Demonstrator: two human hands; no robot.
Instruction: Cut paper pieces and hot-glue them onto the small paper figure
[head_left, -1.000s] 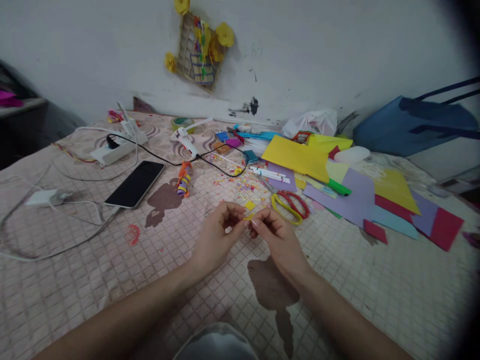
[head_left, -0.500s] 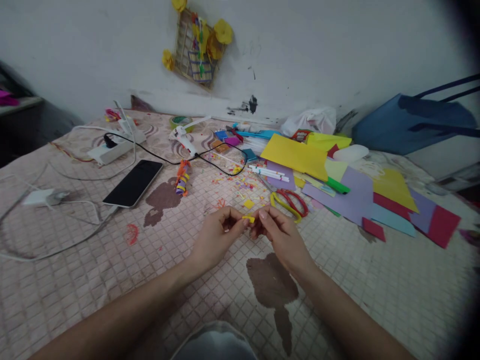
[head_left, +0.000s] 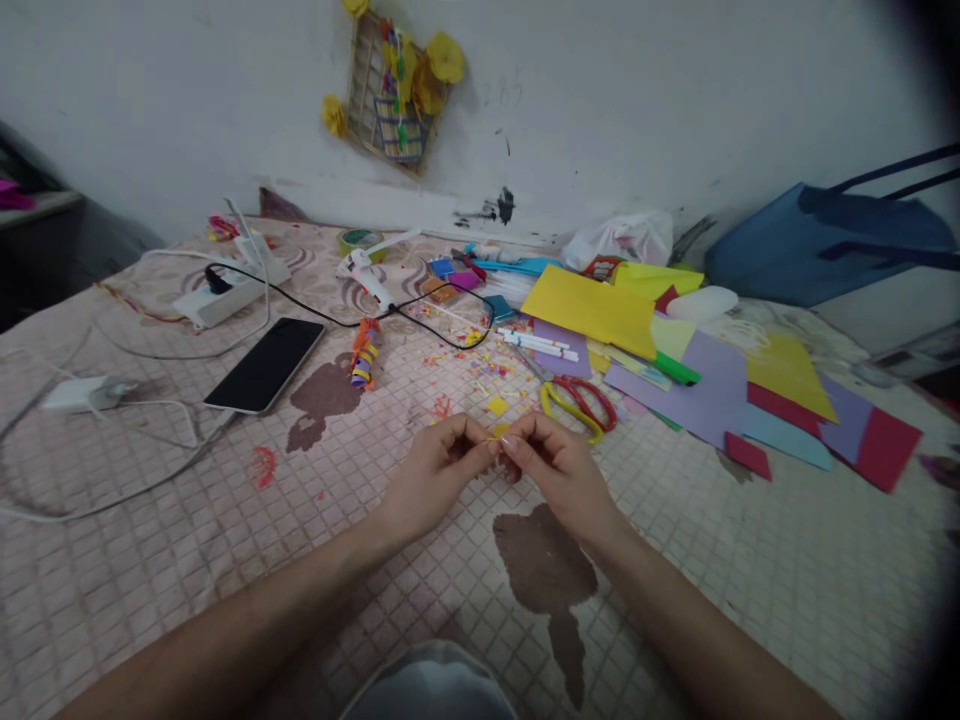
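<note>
The left hand (head_left: pixel 431 480) and right hand (head_left: pixel 564 478) met, both pinching a tiny yellow strip (head_left: pixel 496 436). Fingers hid most of it. Scissors (head_left: pixel 579 402) lay near at 1 o'clock, papers (head_left: pixel 592 310) behind them, a phone (head_left: pixel 264 365) at 10.

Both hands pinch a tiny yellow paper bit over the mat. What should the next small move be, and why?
Probably a slight twist or fold of the yellow paper bit between the fingertips: the left hand and right hand both pinch it, one from each side, and hold nothing else. The scissors lie untouched just beyond.
</note>
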